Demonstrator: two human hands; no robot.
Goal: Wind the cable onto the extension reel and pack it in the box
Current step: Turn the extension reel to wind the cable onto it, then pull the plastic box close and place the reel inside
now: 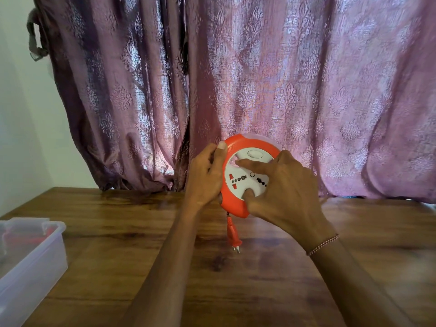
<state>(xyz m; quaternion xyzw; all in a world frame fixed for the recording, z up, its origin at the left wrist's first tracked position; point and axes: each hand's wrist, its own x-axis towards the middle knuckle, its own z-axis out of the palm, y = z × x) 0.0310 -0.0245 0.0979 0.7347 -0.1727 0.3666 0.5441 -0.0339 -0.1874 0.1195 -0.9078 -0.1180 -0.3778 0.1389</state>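
Note:
A round orange extension reel (232,204) with a white socket face is held upright above the table. My left hand (207,175) grips its left rim, thumb over the top edge. My right hand (283,190) lies across the white face, with the index finger on the upper part and the thumb pressed near the lower edge. An orange plug (233,234) dangles just below the reel on a very short length of cable, its pins pointing down. A clear plastic box (28,263) sits at the table's left edge with something red inside.
The wooden table (236,291) spreads under both arms. A patterned purple curtain (259,79) hangs right behind the reel, down to the table's far edge. A pale wall (21,114) shows at the left.

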